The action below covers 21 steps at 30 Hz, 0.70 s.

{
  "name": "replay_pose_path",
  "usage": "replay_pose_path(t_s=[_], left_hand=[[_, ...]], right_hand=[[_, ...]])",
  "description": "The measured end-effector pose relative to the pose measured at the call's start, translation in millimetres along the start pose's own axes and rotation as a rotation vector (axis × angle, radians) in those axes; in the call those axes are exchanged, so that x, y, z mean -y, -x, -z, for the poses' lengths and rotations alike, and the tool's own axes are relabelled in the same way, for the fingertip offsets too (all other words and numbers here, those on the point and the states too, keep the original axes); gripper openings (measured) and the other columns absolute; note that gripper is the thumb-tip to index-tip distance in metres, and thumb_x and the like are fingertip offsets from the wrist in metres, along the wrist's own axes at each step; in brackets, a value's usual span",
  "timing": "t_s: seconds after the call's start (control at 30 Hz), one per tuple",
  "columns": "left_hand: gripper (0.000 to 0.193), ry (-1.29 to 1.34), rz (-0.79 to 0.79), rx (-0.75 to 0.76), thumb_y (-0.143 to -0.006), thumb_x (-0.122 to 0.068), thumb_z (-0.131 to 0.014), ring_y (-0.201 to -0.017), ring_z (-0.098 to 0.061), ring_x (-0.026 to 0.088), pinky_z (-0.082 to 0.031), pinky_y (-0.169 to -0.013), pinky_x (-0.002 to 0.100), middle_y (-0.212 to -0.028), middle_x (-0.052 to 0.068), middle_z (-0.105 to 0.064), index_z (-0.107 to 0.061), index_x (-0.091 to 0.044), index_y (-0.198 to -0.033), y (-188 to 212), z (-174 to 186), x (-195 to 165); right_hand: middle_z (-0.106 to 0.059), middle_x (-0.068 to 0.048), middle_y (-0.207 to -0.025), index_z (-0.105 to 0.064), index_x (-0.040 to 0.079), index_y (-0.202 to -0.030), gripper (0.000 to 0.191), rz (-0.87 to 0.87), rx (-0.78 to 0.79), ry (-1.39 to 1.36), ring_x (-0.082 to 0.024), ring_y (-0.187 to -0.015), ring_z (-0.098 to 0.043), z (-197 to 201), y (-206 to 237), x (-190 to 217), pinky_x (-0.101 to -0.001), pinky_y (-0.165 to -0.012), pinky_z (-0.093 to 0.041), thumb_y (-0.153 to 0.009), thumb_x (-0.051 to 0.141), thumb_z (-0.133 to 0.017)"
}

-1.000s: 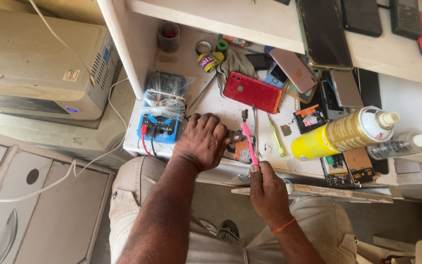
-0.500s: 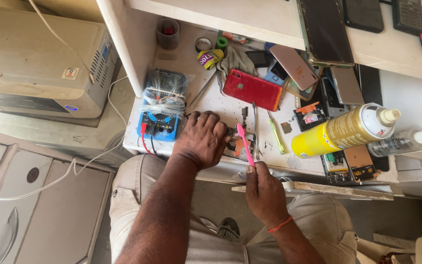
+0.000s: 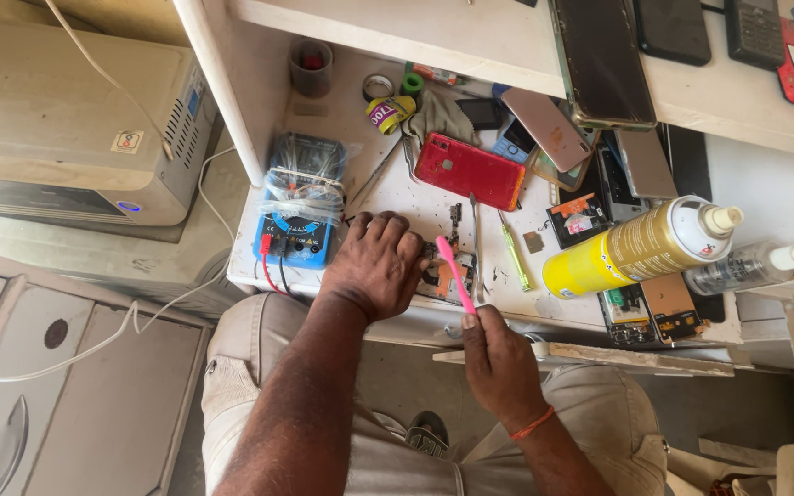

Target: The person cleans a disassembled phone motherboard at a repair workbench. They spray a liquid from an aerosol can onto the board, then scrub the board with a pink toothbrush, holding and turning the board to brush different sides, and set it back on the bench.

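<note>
Right hand [image 3: 500,361] fingers pinch one pink brush [image 3: 453,273]; its tip rests on one small circuit board [image 3: 441,273], pressed under the left hand's [image 3: 374,264] flat fingers. Just left: one blue multimeter [image 3: 294,213]

Bare forearms without sleeves; the right hand [image 3: 500,354] has a thin orange thread band [image 3: 532,424] at the wrist; beige trousers [image 3: 250,367] cover both legs.

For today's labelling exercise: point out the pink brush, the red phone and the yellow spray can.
pink brush [image 3: 453,272], head view, middle of its handle.
red phone [image 3: 469,171], head view, centre of its back.
yellow spray can [image 3: 631,248], head view, middle of its body.
</note>
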<state>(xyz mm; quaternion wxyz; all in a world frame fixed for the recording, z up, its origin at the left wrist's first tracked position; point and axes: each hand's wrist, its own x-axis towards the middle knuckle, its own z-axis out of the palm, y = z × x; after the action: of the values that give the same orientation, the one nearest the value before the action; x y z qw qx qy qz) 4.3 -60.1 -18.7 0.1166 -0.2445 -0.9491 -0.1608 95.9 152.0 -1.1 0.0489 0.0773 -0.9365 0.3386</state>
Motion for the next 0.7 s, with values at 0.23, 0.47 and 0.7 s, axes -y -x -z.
replay_pose_path(t_s=[0.23,0.47,0.7], left_hand=[[0.037,-0.002,0.002,-0.003,-0.099,-0.039,-0.051,-0.123,-0.053,0.033,-0.033,-0.109,0.053,-0.124,0.017,-0.059,-0.061,-0.008,-0.116,-0.3,-0.1,-0.6],[0.036,-0.007,0.011,0.030,-0.099,-0.037,-0.050,-0.123,-0.052,0.033,-0.032,-0.110,0.053,-0.124,0.018,-0.058,-0.059,-0.006,-0.114,-0.5,-1.9,0.4],[0.036,-0.001,-0.004,-0.003,-0.098,-0.037,-0.051,-0.124,-0.052,0.033,-0.033,-0.109,0.052,-0.126,0.018,-0.059,-0.058,-0.005,-0.114,0.9,-2.5,0.4]], right_hand=[[-0.061,-0.016,-0.064,-0.055,0.005,-0.092,0.025,0.026,0.082,-0.048,-0.037,-0.059,-0.064,1.0,0.8,-3.9,-0.0460,-0.053,-0.045,-0.104,0.027,-0.052],[-0.058,-0.003,-0.064,-0.056,0.004,-0.086,0.030,-0.149,-0.103,-0.359,-0.011,-0.055,-0.054,6.7,-21.7,-5.8,-0.0308,-0.051,-0.046,-0.107,0.025,-0.055],[-0.064,-0.017,-0.085,-0.064,0.000,-0.107,0.021,-0.112,-0.124,-0.341,-0.016,-0.066,-0.061,-0.4,-66.8,-1.9,-0.0289,-0.059,-0.055,-0.090,0.004,-0.075]])
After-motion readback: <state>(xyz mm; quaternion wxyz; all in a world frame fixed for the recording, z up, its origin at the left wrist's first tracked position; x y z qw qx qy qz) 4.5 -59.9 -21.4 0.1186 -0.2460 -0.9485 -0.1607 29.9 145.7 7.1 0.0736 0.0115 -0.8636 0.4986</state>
